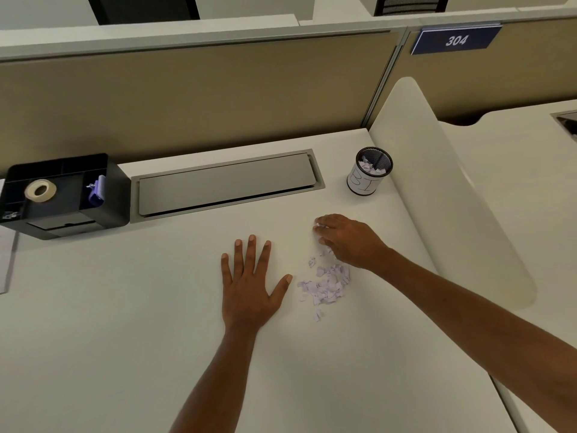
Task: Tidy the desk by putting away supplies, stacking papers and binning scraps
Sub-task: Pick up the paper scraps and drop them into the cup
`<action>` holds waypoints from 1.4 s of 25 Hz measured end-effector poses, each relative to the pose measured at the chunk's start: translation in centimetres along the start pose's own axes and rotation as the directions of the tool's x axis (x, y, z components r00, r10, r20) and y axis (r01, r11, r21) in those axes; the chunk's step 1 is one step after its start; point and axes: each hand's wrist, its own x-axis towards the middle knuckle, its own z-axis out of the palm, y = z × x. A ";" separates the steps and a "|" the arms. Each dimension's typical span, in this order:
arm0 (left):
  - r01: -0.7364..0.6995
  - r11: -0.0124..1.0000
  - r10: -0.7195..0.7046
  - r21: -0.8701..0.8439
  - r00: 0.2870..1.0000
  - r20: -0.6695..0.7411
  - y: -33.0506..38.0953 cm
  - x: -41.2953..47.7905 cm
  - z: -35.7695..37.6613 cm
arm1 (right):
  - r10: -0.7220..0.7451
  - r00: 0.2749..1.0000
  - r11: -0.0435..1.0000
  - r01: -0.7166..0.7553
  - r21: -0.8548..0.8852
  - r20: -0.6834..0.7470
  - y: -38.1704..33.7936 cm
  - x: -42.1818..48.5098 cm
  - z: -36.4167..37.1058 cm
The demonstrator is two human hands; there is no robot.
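Pinched in the curled fingertips of the right hand [349,242] are a few paper scraps [318,227], just short of the mesh bin cup [369,179], probably bound for it. The scrap pile [327,284] lies farther from the cup. The left hand [249,289] rests flat and spread beside it, likely fencing it. Bare desk [125,307] leaves the path to the cup open.

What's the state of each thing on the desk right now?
left hand: open, flat on the desk
paper scraps: loose pile on desk, not yet binned
right hand: fingers curled, pinching a few scraps
bin cup: upright, partly filled with scraps
tape roll: lying flat in black organizer
cable flap: closed
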 end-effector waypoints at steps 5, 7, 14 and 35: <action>-0.001 1.000 0.001 -0.005 1.000 -0.012 0.0 -0.1 0.0 | -0.041 0.984 0.999 0.047 -0.027 0.172 0.6 -1.1 -1.2; -0.001 1.000 0.001 -0.013 1.000 -0.015 0.0 -0.1 0.0 | -0.027 0.985 0.998 0.037 -0.056 0.171 0.6 -1.7 -0.9; 0.001 1.000 -0.001 -0.013 1.000 -0.014 0.0 -0.1 -0.2 | 0.046 0.996 0.997 -0.041 -0.066 0.072 0.3 -2.0 0.2; -0.003 1.000 0.003 -0.015 1.000 -0.019 0.1 -0.2 -0.3 | 0.612 0.781 0.697 -0.457 0.552 -0.127 6.6 0.8 -9.9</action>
